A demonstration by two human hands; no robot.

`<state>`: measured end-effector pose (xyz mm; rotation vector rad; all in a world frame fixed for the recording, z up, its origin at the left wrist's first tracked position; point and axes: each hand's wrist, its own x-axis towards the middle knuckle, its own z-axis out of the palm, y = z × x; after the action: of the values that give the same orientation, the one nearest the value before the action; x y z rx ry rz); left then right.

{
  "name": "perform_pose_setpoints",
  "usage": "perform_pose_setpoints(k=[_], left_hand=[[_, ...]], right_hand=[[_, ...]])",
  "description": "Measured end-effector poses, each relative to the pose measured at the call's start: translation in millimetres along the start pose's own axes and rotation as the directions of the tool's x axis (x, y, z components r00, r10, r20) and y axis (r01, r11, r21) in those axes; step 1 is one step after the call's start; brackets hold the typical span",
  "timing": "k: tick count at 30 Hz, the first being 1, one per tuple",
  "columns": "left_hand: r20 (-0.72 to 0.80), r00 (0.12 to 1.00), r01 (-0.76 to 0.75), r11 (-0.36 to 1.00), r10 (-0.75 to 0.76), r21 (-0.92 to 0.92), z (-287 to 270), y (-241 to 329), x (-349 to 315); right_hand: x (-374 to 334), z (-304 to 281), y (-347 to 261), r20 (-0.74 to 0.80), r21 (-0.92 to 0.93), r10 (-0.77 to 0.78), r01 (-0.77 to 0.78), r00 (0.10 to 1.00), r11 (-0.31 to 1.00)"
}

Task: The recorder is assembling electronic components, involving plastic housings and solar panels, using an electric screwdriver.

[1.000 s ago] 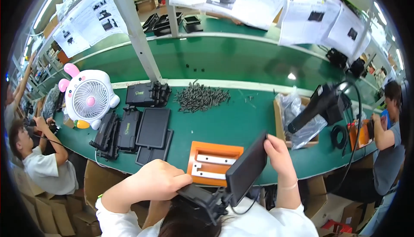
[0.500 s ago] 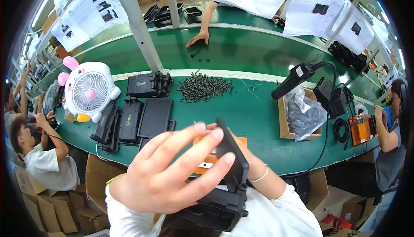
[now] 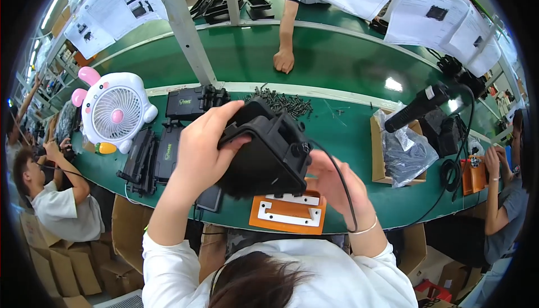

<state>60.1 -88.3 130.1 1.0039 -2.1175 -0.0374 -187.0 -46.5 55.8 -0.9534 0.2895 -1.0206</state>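
Note:
My left hand (image 3: 206,146) grips the left side of a black hard plastic case (image 3: 264,159), thumb against its near edge. The case is tilted and held above the green bench. My right hand (image 3: 343,187) is at the case's right side with its fingers stretched out, partly behind the case; whether they touch it I cannot tell. A thin black cable (image 3: 341,176) loops from near the case down past my right wrist. Below the case lies an orange fixture board (image 3: 264,223) with white bars. Behind it is a pile of small black pins or screws (image 3: 289,104), partly covered.
More black cases (image 3: 193,101) and a rabbit-shaped fan (image 3: 117,114) stand at left. At right are a black power screwdriver (image 3: 418,107) and a carton (image 3: 379,154) of bagged parts. Across the bench rests a co-worker's fist (image 3: 284,61). People work at both sides.
The case has moved up and away from my body, uncovering the orange board. My left hand has gone from spread fingers to a grip. The co-worker's hand has shifted right and closed.

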Motion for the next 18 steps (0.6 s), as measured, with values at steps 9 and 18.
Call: perform_pose_setpoints(k=[9, 18], left_hand=[[-0.067, 0.996, -0.074, 0.991, 0.066, -0.114, 26, -15, -6], [-0.178, 0.929, 0.295, 0.940, -0.324, -0.173, -24, -13, -56]], right_hand=[[5, 40, -41, -0.133, -0.626, -0.091, -0.013, 0.987, 0.779], [129, -45, -33, -0.539, -0.257, 0.317, -0.511, 0.780, 0.820]])
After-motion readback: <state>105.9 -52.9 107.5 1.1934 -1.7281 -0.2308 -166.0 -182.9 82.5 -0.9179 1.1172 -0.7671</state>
